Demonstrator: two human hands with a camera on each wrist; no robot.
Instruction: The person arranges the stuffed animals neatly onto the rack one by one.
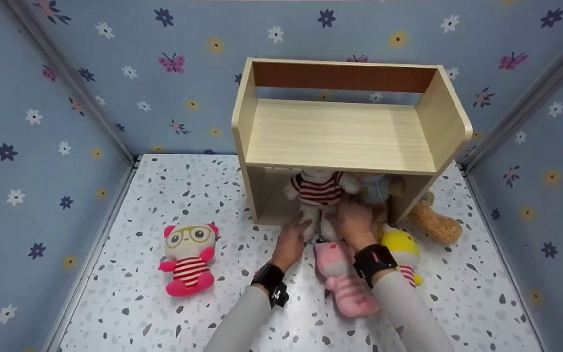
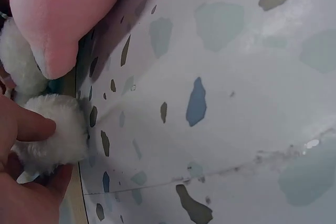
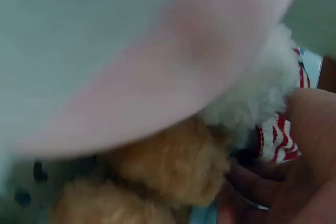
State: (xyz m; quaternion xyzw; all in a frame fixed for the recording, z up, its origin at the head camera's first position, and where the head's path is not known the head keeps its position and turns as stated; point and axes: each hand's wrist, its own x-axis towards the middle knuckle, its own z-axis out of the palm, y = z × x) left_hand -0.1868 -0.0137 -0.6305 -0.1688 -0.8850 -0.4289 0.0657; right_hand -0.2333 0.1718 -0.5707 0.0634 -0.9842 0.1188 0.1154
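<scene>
A white plush toy in a red-striped shirt [image 1: 321, 189] sits in the lower compartment of a wooden shelf [image 1: 340, 132], its legs out over the front edge; its head is hidden under the board. My left hand [image 1: 290, 243] pinches its fluffy white foot [image 2: 55, 129] between thumb and fingers. My right hand [image 1: 356, 222] holds the toy at its other side, fingers tucked in beside the striped shirt [image 3: 278, 137]. Right of it in the compartment sits a plush in light blue clothes [image 1: 375, 189], partly hidden. Brown plush fur [image 3: 173, 163] lies close to my right fingers.
A pink striped plush [image 1: 347, 288] lies under my right forearm, with a yellow-headed plush [image 1: 401, 244] beside it. A pink panda plush [image 1: 191, 264] lies at the left on the speckled floor. A brown furry plush [image 1: 435, 222] sticks out right of the shelf. Patterned walls stand around.
</scene>
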